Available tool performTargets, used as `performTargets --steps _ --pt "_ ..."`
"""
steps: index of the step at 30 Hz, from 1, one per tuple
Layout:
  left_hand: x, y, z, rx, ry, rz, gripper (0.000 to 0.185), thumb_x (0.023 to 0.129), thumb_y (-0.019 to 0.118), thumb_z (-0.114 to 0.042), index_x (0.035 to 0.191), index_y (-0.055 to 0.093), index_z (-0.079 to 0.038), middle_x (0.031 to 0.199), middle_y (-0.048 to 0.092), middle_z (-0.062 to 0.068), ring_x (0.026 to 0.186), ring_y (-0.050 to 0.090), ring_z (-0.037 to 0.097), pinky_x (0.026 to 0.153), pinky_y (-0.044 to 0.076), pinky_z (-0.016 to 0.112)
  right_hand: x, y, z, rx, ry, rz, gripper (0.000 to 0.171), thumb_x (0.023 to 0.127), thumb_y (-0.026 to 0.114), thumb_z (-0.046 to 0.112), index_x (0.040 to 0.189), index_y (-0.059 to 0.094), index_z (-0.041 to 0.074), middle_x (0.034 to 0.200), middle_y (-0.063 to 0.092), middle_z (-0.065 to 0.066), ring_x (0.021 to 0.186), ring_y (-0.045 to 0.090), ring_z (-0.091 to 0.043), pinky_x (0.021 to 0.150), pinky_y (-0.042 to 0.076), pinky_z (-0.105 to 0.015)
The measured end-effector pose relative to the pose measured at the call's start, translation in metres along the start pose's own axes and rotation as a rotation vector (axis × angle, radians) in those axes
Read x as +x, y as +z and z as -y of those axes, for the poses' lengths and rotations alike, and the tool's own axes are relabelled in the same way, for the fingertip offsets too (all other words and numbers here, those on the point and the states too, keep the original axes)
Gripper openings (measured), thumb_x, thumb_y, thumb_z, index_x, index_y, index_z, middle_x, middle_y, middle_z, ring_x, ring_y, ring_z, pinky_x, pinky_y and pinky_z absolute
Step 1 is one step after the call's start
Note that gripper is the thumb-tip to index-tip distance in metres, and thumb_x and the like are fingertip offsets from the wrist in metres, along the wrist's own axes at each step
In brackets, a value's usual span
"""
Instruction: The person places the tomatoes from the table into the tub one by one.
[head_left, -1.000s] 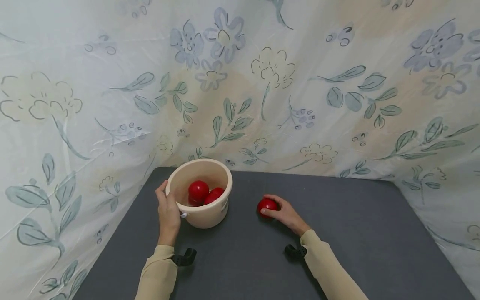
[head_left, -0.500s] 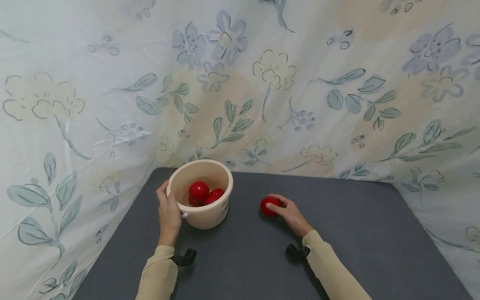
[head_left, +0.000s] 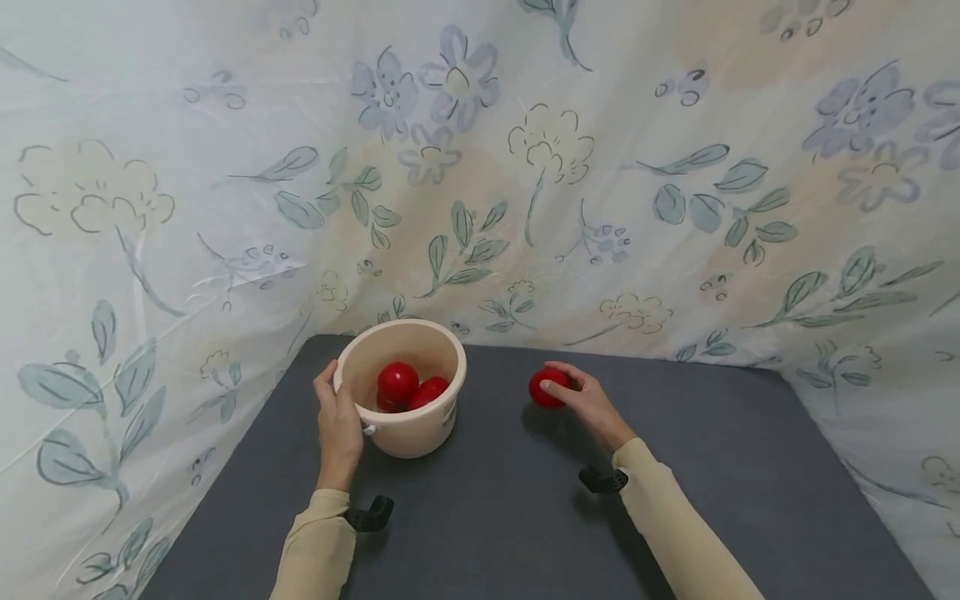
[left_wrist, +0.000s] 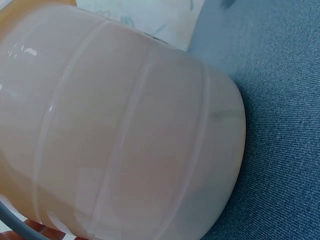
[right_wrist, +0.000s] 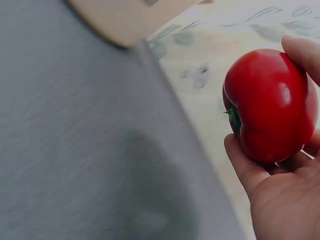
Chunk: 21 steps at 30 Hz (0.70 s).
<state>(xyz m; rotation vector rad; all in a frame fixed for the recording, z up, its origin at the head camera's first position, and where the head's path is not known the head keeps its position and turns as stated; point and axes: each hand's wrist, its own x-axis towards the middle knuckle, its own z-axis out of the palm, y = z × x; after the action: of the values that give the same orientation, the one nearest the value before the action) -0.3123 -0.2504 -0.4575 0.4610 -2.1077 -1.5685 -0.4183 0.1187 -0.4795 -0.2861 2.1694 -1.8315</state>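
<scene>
While my left hand (head_left: 339,425) curls against the near-left wall of the cream bucket (head_left: 420,433), thumb up by the rim, the bucket stands upright on the grey table (head_left: 735,467) near its back-left corner. I read that hold as a brace: the bucket is light plastic and would slide or tip if something knocked its rim. Two red tomatoes (head_left: 408,387) show inside it, touching each other, with a sliver of red below them that may be a third; I cannot tell.

My right hand (head_left: 588,400) holds a red tomato (head_left: 547,388) clear of the table, to the right of the bucket and apart from it. The grip is a closed pinch: in the right wrist view the thumb lies under the tomato (right_wrist: 270,107), a fingertip (right_wrist: 302,50) presses its upper side, and the green stem scar faces away from the palm. Held that way the fruit sits in the fingers rather than deep in the palm.

Much is cut off. In the left wrist view the bucket wall (left_wrist: 120,135) fills nearly everything; no fingers show there, only a thin grey wire at the bottom corner, probably the handle. How firmly the left hand presses I cannot judge. The bucket's floor is hidden by its own wall, and the flowered cloth (head_left: 525,167) covers whatever lies behind and beside the table.
</scene>
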Motion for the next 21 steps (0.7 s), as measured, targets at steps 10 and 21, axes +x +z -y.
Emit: performTargets --steps 10,21 --pt "0.001 -0.003 0.003 0.010 -0.004 -0.022 0.054 0.106 0.025 -0.044 0.157 0.027 -0.026 0.163 0.037 0.014 0.143 0.044 0.040 0.114 0.034 0.064 0.016 0.000 0.052 -0.036 -0.048 -0.013 0.070 0.090 0.073 0.049 0.149 0.046 0.023 0.148 0.051 -0.007 0.134 0.048 -0.030 0.113 0.044 -0.051" --pt "0.001 -0.002 0.001 0.022 -0.023 -0.017 0.054 0.106 0.026 -0.045 0.157 0.026 -0.028 0.161 0.039 0.016 0.135 0.051 0.041 0.107 0.039 0.064 0.023 -0.019 0.114 -0.092 -0.143 -0.057 0.073 0.093 0.067 0.052 0.152 0.043 0.018 0.150 0.049 -0.009 0.135 0.046 -0.028 0.113 0.042 -0.051"
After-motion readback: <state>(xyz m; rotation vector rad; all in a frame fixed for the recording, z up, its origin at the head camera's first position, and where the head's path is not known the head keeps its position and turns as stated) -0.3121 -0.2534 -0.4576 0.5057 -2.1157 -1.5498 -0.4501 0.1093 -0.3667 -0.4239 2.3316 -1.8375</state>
